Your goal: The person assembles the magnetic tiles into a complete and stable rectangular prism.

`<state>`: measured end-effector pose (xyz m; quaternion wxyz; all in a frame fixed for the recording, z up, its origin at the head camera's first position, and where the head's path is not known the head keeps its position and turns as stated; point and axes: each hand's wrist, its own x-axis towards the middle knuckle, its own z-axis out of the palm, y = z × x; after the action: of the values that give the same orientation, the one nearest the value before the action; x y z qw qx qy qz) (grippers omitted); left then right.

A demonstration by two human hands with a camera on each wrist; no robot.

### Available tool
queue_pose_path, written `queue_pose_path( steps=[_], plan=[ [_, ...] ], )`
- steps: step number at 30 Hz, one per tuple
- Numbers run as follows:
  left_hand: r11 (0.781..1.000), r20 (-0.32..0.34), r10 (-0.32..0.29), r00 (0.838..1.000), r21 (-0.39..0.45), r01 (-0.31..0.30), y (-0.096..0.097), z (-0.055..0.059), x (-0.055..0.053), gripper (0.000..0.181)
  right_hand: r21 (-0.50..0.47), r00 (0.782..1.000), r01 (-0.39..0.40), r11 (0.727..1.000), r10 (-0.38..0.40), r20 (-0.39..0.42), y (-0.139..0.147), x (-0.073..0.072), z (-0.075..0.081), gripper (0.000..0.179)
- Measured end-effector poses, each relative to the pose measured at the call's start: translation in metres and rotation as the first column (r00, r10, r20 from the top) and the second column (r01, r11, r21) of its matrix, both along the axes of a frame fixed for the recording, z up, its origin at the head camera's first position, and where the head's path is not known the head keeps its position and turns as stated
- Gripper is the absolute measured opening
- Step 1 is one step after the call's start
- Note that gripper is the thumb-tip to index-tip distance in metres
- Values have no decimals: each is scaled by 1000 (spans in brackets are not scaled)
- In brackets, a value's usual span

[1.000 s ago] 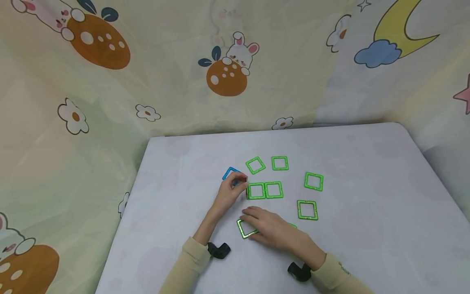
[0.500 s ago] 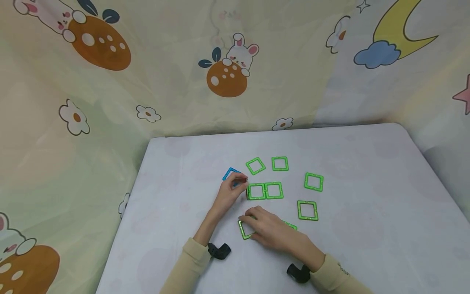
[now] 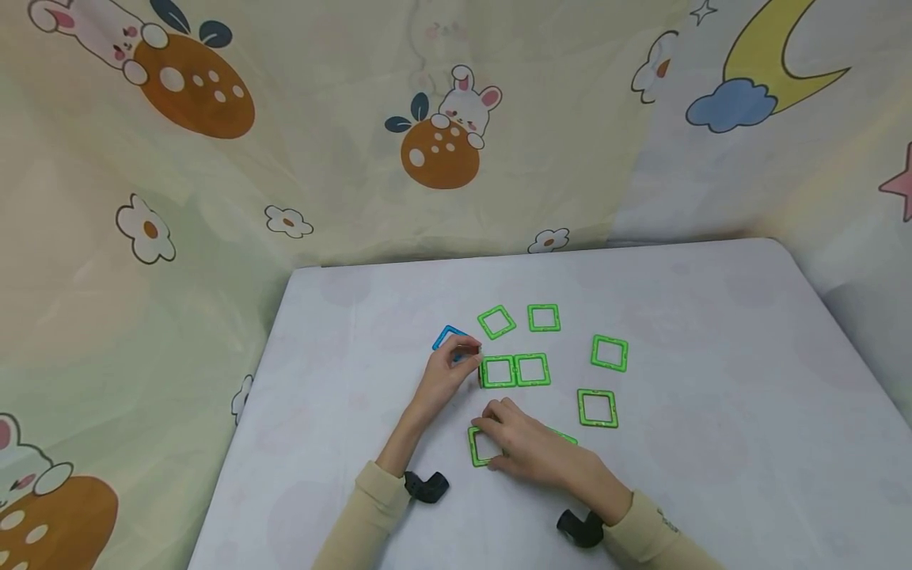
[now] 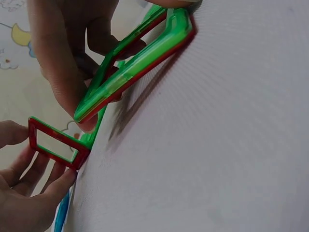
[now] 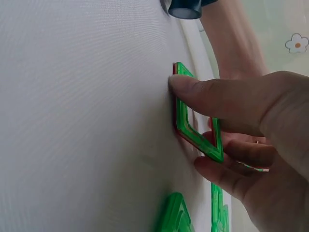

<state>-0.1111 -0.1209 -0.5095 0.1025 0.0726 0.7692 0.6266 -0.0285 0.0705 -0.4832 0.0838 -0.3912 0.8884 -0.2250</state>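
Two green square magnetic tiles [image 3: 515, 370] lie side by side, edges touching, mid-table. At their left end my left hand [image 3: 442, 376] grips a square magnetic tile [image 4: 81, 157], red on the side facing the left wrist camera, standing upright against the green one. Nearer the front, my right hand [image 3: 530, 447] holds another square tile [image 5: 182, 113], green over red, between thumb and fingers. In the left wrist view that tile is tilted, one edge off the tabletop. A blue tile [image 3: 438, 339] lies partly hidden behind my left hand.
A further green tile [image 3: 566, 436] shows partly from behind the right hand. Loose green tiles lie at the back [image 3: 545, 328] and on the right [image 3: 597, 425]. Black wrist cameras [image 3: 427, 487] sit by both cuffs. A patterned cloth [image 3: 342, 158] hangs behind the white table [image 3: 712, 412].
My right hand has shifted its tile slightly right and turned it, so its left edge now points more straight away from me. The left hand and its upright tile have stayed put.
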Motion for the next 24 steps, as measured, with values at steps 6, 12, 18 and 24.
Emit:
queue_pose_path(
  steps=[6, 12, 18, 24],
  plan=[
    [1000, -28, -5, 1000, 8, 5, 0, 4, 2, 34, -26, 1000, -2, 1000, 3, 20, 1, 0, 1, 52],
    [1000, 1, -7, 1000, 14, 7, -1, -2, -1, 35, -43, 999, 26, 999, -25, 34, 0, 0, 1, 42],
    [1000, 11, 1, 1000, 5, -1, 2, 15, 5, 35, -58, 998, 31, 998, -34, -43, -3, 0, 0, 24],
    [1000, -14, 12, 1000, -3, -12, 4, 19, 8, 32, -60, 994, 32, 998, -38, -101, -4, 1, 0, 18]
  ],
)
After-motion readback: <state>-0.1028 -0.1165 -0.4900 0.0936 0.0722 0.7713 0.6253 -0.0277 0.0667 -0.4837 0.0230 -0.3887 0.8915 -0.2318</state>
